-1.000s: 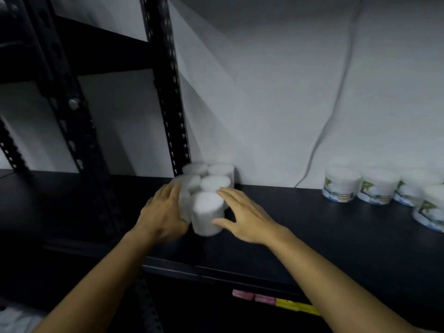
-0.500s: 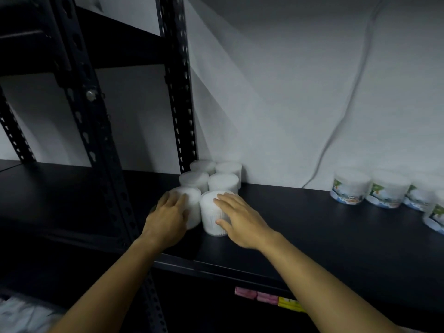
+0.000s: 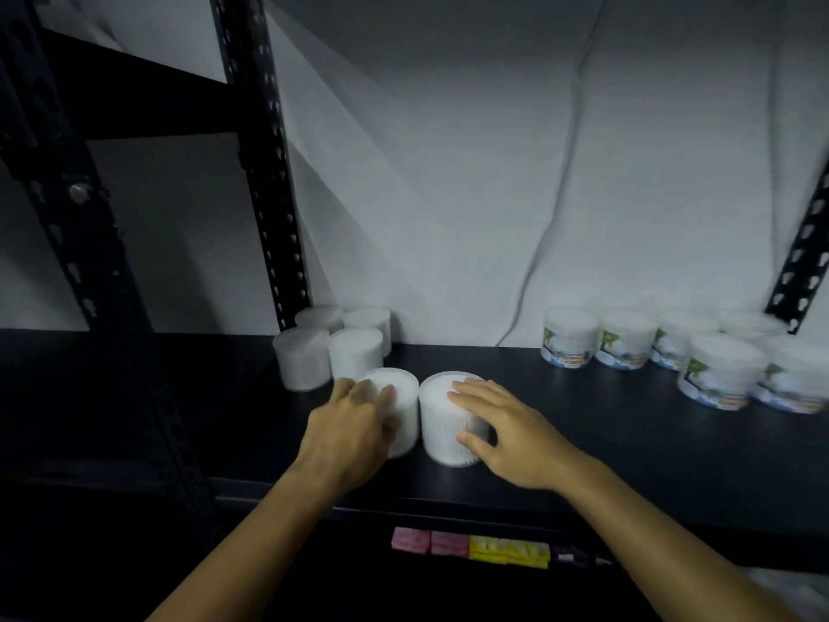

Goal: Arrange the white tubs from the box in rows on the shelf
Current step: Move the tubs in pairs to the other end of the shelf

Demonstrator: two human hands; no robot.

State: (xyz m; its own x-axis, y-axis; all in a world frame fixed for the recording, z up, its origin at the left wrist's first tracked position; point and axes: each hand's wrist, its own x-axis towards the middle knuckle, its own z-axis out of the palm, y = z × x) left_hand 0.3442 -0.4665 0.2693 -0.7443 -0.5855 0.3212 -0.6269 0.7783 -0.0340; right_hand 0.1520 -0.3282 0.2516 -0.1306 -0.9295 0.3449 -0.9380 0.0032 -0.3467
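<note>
Looking down at the shelf [image 3: 628, 446] with both hands on the front pair of tubs. Four white tubs [image 3: 354, 361] already sit two-by-two against the rear upright [image 3: 264, 172], at about 11 o'clock from my hands. My read: the corner post is the datum for the rows, so each new pair gets lined up in front of the last.

Front pair stands upright, side by side, touching or nearly so. The pair sits slightly right of the block behind, toward 1 o'clock, so I'd say it's not yet squared up.

Left hand [image 3: 347, 435]: fingers curled over the top and near side of the left tub [image 3: 401, 397], gripping it. The thumb is hidden, so I can't tell how far round the wrap goes.

Right hand [image 3: 507, 435]: fingers fairly straight and spread, lying on the lid of the right tub [image 3: 442, 424], thumb against its near wall. More a flat press than a grip; looks set up for sliding, not lifting.

Labelled tubs [image 3: 569, 338] are grouped at 2 o'clock, well apart from my stack, so they look like separate stock. A cable [image 3: 551, 208] hangs down the back wall between the two groups. Coloured tags [image 3: 471, 545] sit on the shelf's front edge at 6 o'clock. The box isn't in view.

Next step, as I judge it: nudge both tubs toward 11 o'clock until they meet the second row.
</note>
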